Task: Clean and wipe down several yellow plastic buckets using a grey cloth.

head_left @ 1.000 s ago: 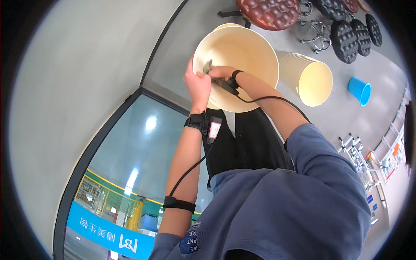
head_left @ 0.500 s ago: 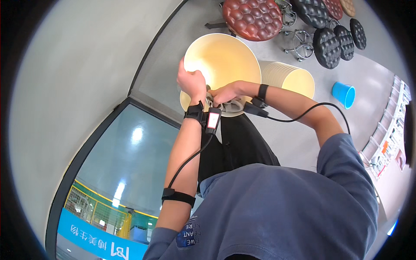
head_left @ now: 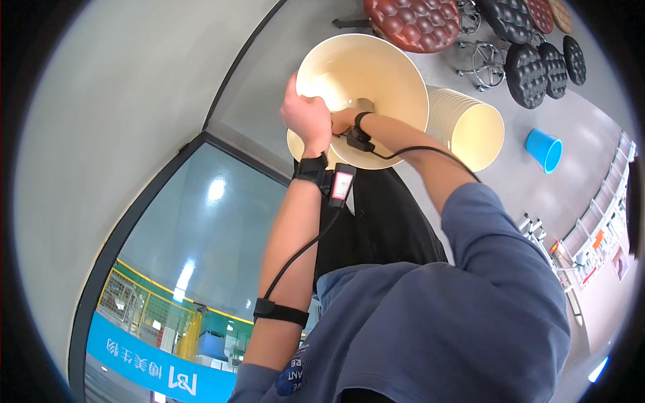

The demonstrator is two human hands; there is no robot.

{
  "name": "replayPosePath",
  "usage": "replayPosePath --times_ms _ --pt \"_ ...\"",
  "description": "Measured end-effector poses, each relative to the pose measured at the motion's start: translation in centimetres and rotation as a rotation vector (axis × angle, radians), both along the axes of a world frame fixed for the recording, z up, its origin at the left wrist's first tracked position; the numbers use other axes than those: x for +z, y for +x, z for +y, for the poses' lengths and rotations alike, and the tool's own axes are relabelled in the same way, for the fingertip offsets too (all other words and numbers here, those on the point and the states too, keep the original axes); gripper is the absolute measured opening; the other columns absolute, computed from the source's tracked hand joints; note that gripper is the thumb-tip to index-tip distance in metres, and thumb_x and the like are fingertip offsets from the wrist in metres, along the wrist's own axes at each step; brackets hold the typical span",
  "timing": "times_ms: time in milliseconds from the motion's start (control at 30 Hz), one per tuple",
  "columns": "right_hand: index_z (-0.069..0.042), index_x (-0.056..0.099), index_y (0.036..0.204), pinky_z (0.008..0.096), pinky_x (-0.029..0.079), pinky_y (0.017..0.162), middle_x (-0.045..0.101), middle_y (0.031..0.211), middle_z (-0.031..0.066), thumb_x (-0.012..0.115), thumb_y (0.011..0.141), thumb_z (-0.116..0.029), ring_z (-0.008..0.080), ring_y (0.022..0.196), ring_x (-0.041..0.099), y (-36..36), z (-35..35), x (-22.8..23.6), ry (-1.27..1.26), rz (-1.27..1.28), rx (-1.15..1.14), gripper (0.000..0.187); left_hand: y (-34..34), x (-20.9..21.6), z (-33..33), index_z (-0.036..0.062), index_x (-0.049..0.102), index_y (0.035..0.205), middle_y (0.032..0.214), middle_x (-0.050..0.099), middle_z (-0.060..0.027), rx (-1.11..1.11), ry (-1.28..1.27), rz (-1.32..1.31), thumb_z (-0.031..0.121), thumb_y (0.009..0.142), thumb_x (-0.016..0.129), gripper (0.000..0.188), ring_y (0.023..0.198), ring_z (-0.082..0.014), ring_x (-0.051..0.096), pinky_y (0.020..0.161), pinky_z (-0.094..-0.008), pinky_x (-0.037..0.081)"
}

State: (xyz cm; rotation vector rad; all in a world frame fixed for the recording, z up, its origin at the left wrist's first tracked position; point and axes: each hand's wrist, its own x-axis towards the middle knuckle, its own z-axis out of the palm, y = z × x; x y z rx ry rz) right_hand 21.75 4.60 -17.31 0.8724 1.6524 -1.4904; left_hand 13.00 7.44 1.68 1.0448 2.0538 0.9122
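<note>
A large cream bucket (head_left: 396, 77) is tilted with its mouth toward me, in front of my legs. My left hand (head_left: 307, 119) is closed round its left rim. My right hand (head_left: 344, 121) reaches inside, its fingers curled against the inner wall. A grey cloth (head_left: 365, 105) shows as a small patch just beyond those fingers; the rest of it is hidden by the hand and wrist. Part of another cream rim (head_left: 294, 144) shows below my left hand; whether it belongs to a second bucket I cannot tell.
To the right lies a stack of nested cream buckets (head_left: 477, 138), with a small blue bucket (head_left: 545, 150) beyond it. Padded stools, one dark red (head_left: 416, 23) and several black (head_left: 525, 75), stand farther off. A glass panel (head_left: 201, 215) in a dark frame and a pale wall (head_left: 134, 87) are at left.
My right hand has moved from the near rim deeper into the bucket, taking the grey cloth along. My left hand stays on the rim. The whole view has shifted slightly.
</note>
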Motion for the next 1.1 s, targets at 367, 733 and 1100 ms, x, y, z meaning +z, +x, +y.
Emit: replayPosePath --times_ms 367,733,1100 --pt "-0.005 0.044 0.119 0.0361 0.044 0.076 0.059 0.097 0.0137 0.049 0.072 -0.018 0.0243 0.088 0.057 6.8 1.8 17.7 -0.28 0.294 -0.159 0.049 1.3 -0.6 0.8 0.0062 0.058 0.106 0.085 0.064 -0.0169 0.077 -0.136 0.176 -0.005 0.068 0.051 0.04 0.08 -0.0368 0.061 0.067 -0.0449 0.048" --pt "-0.007 0.038 0.126 0.044 0.044 0.077 0.059 0.105 0.0219 0.048 0.07 -0.019 0.0358 0.094 0.057 5.3 1.0 5.0 0.044 0.088 0.387 0.059 0.4 -0.5 -0.1 0.0036 0.056 0.107 0.089 0.063 -0.0176 -0.142 -0.093 0.17 -0.007 0.065 0.053 0.043 0.08 -0.0365 0.061 0.067 -0.0438 0.048" --pt "-0.007 0.044 0.127 0.0398 0.046 0.081 0.058 0.11 0.0199 0.057 0.068 -0.028 0.0332 0.098 0.058 3.9 1.7 7.0 0.133 -0.11 0.165 0.064 -1.5 1.5 -1.7 0.0076 0.04 0.109 0.096 0.06 -0.0146 -0.339 -0.159 0.39 -0.001 0.071 0.056 0.041 0.08 -0.0386 0.06 0.063 -0.0464 0.049"
